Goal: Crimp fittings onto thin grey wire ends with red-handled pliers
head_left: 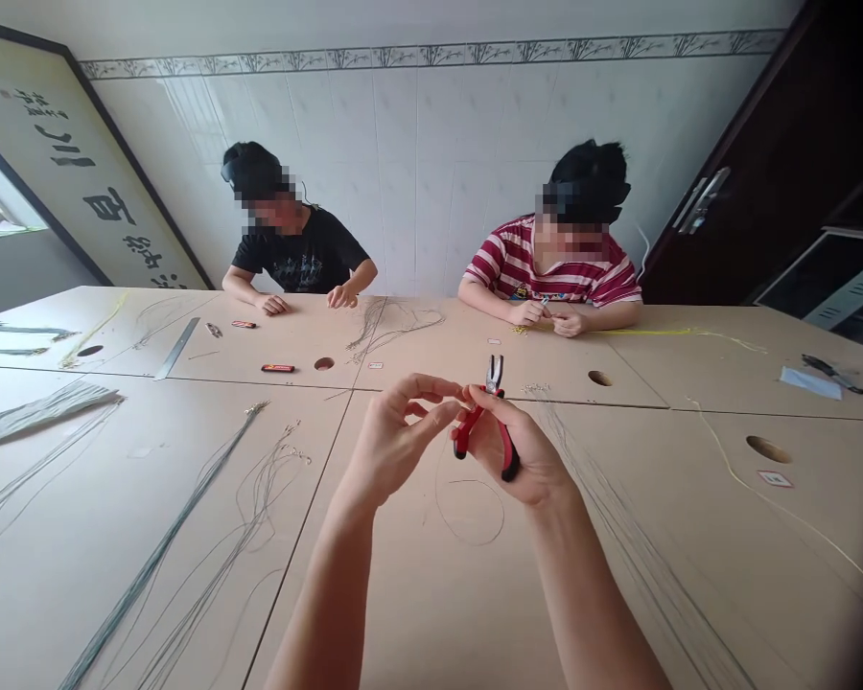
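My right hand (536, 455) is wrapped round small pliers (507, 450) with red and black handles. Their metal jaws point away from me and stand slightly apart. Thumb and fingers of my left hand (403, 441) are pinched together, meeting my right fingertips beside the pliers. From between the hands a thin cord (503, 522) hangs down in a loose loop over the table. Its end, and any small part on it, is hidden by my fingers.
Bundled grey-green cords (179, 517) with metal ends lie left; more thin cords (604, 498) lie right. Across the table (431, 623) sit a person in black (302, 254) and one in striped red (503, 264). A ruler (178, 347) and lighter (278, 368) lie at left.
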Tool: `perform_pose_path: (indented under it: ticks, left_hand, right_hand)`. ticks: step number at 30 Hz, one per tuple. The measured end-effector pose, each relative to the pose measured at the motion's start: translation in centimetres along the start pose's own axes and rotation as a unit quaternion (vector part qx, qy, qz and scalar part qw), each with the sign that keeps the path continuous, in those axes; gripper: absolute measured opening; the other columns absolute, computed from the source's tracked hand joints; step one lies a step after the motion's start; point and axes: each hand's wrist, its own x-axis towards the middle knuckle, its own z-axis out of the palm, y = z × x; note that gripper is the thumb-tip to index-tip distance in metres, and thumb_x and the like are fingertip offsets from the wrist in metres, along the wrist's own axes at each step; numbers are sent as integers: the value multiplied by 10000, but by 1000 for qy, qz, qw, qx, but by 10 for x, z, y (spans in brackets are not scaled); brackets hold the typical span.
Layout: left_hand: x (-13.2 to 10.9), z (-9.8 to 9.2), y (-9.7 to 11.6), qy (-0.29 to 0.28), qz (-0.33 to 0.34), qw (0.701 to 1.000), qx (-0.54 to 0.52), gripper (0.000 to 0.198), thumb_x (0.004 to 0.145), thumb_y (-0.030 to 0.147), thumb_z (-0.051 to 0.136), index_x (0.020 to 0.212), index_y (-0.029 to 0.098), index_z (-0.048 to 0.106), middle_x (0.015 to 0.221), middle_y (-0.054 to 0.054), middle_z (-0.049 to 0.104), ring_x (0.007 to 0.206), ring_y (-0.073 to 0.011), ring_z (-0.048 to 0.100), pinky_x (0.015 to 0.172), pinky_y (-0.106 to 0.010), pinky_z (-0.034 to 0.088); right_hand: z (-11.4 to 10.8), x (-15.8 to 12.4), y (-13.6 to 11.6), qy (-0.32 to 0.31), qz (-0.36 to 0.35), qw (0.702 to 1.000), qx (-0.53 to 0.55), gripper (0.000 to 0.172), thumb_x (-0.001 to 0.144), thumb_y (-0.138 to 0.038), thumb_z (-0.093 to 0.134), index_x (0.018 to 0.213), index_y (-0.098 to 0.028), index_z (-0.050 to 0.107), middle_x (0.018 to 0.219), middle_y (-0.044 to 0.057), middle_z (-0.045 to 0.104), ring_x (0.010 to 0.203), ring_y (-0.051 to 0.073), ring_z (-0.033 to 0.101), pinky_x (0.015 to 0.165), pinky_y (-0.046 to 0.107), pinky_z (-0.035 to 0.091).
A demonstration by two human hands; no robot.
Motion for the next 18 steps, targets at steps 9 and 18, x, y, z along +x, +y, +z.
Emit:
perform_pose_path:
  ticks: [9, 18]
  left_hand:
    - [4, 2, -6, -99, -89, 973, -191, 53, 823, 211, 671, 784, 179, 654, 902, -13, 631, 882, -124, 557, 825, -251, 434]
    - [4, 2, -8, -116, -78, 978, -152, 116, 865, 274, 630, 824, 187, 692, 923, -24, 625, 875, -130, 536, 811, -253, 416]
  right_hand:
    - [4, -11, 0, -5, -15, 1000, 3, 115, 752, -281, 737, 757, -169, 710, 816, -2, 597, 716, 99, 513, 625, 236, 459]
    - [4, -14, -1, 21, -13, 1000, -19, 145, 752, -297, 737, 803, -165, 710, 811, -4, 588, 691, 94, 519, 599, 231, 443]
